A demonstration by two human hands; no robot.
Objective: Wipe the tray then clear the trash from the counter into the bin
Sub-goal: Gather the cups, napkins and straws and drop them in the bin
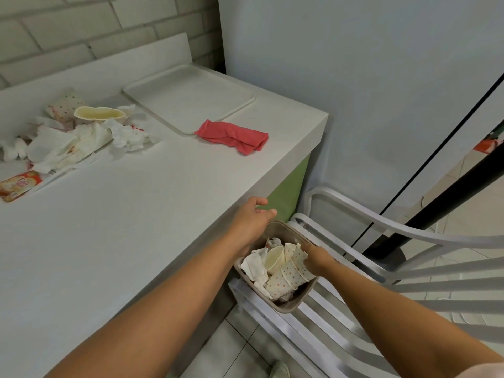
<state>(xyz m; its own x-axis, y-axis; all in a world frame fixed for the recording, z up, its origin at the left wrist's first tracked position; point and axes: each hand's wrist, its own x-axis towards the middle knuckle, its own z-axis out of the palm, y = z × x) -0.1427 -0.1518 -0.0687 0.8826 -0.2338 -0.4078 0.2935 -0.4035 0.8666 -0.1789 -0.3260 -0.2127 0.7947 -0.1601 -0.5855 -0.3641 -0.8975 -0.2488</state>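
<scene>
Now, R hand (317, 259) inside bin (287, 307), on cups (285, 279)

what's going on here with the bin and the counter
A person is clearing trash into the bin, which sits on a chair beside the counter. The right hand is on the paper cups inside it; the left hand hangs open above its rim. A pile of napkins and wrappers sits on the counter, and a red cloth lies by the tray.

The right hand (317, 259) sits behind the cups (286, 276) in the bin (297, 301), fingertips hidden, grip unclear. The left hand (252, 221) blocks the bin's far corner. There's the wrapper (19, 185), clipped by the left edge.
</scene>
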